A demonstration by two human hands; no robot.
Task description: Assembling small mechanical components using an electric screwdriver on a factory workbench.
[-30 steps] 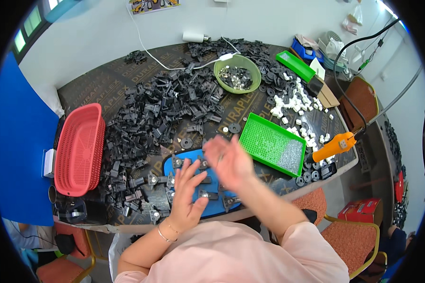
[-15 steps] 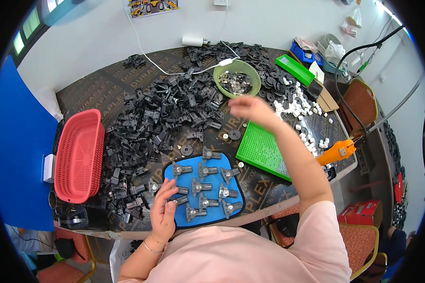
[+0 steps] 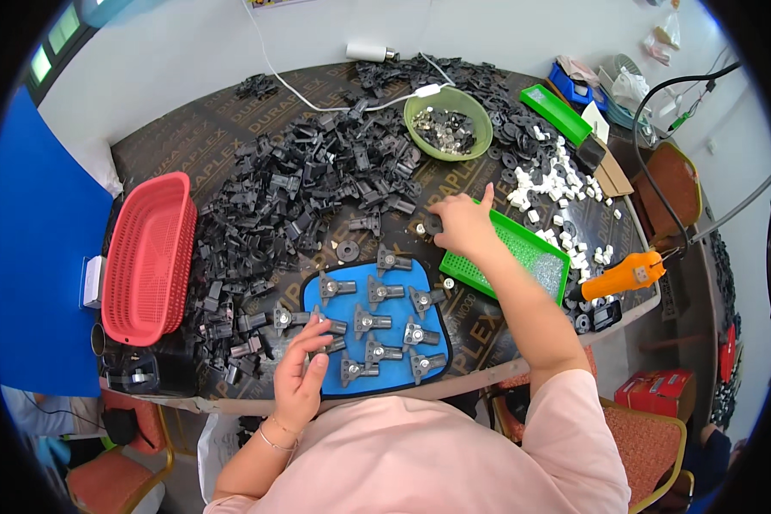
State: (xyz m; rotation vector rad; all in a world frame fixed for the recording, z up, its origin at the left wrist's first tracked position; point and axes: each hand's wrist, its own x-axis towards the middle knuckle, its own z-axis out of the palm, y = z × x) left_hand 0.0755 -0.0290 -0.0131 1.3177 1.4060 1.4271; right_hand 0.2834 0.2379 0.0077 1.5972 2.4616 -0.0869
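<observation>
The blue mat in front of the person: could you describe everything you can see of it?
The blue mat is bright, with rounded corners and a dark border; it looks thin and soft, though its material is uncertain. It lies flat on the dark table, close to the edge nearest the person. Small black parts lie on it in loose columns, most showing a shiny, silvery round spot. The left hand overlaps its left side; whether it touches the mat is unclear.
</observation>
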